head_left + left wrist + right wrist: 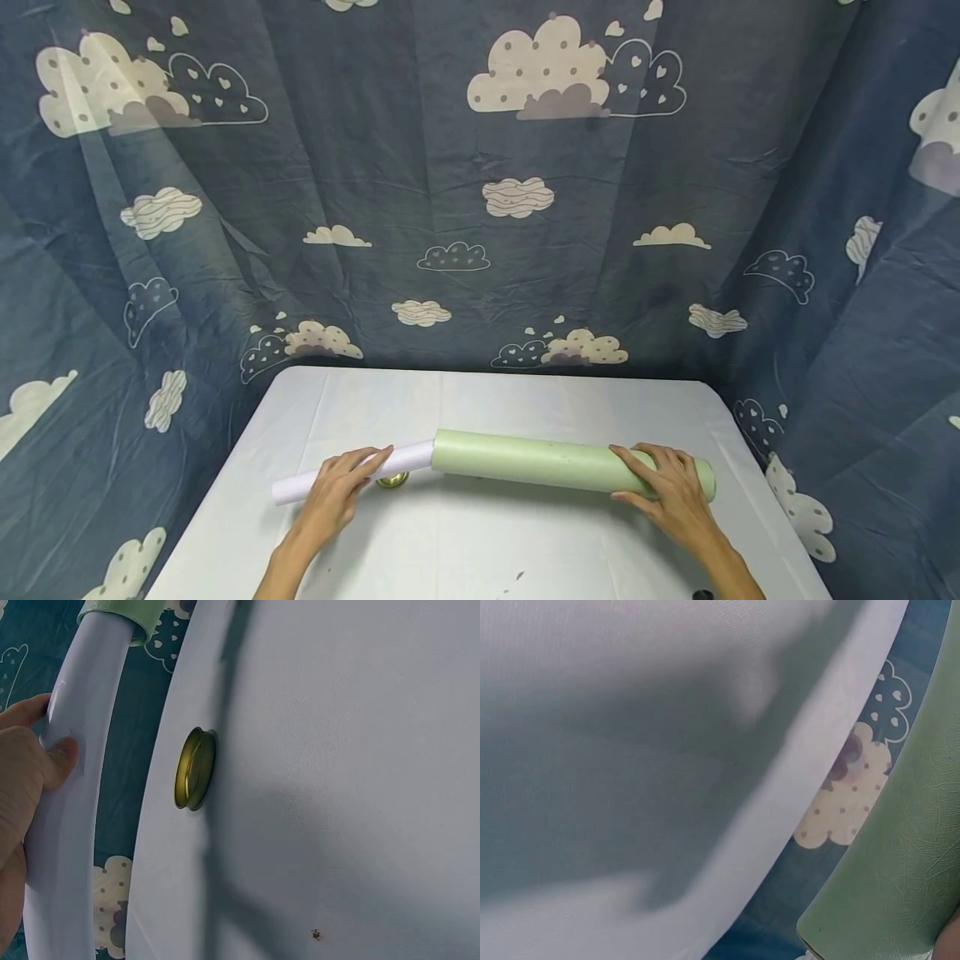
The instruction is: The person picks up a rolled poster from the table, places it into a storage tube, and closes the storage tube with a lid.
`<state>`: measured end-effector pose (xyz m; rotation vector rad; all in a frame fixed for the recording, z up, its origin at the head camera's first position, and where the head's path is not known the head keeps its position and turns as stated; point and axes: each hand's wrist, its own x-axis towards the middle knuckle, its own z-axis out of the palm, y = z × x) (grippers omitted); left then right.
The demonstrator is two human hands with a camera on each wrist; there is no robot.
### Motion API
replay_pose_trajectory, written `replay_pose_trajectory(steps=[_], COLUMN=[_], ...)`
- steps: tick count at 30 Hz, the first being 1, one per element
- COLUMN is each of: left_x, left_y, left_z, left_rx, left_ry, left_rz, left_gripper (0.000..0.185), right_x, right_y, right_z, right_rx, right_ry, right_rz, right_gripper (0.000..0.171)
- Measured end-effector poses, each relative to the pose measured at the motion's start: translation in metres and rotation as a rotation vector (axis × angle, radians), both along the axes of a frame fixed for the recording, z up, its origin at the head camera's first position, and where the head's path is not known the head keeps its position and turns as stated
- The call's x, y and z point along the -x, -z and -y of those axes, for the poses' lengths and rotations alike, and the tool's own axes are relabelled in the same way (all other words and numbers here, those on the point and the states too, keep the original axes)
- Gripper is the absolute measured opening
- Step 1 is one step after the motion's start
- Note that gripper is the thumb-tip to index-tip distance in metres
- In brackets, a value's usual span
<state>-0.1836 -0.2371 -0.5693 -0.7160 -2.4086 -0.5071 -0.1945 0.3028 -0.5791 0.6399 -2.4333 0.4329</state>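
Note:
My left hand (pixel 330 496) grips a white roll (pixel 411 457), seemingly rolled paper, around its middle, with thumb and fingers on it in the left wrist view. One end of this roll sits inside the open end of a light green tube (pixel 525 461). My right hand (pixel 671 492) holds the green tube near its far right end, thumb below and fingers over the top. Both tube and roll are raised above the white table. Beneath the roll, a round gold metal lid (pixel 195 769) lies on the tabletop, partly hidden in the head view.
The white table (pixel 465 550) has rounded far corners. A dark blue curtain (pixel 450 167) with cloud prints hangs behind it and on both sides. A small black object (pixel 702 595) shows at the bottom edge, near the right forearm.

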Motion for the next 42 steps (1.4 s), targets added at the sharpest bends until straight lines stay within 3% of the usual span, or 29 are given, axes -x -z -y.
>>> replay_pose_trajectory(steps=[13,32,42], left_x=[0.003,0.009,0.006], left_y=[-0.002,-0.007,-0.007], left_z=[-0.005,-0.018,-0.031], left_rx=[-0.021,-0.039,-0.046], left_ry=[0.026,0.066,0.083], left_rz=[0.038,0.015,0.081], left_gripper=[0.072,0.064,0.068], right_x=[0.001,-0.002,-0.003], right_y=[-0.007,-0.015,-0.017], right_z=[0.006,0.019,0.032], right_rx=[-0.005,-0.051,-0.093], right_ry=[-0.029,-0.071,-0.085], right_rz=[-0.011,-0.068,-0.083], right_gripper=[0.076,0.072,0.072])
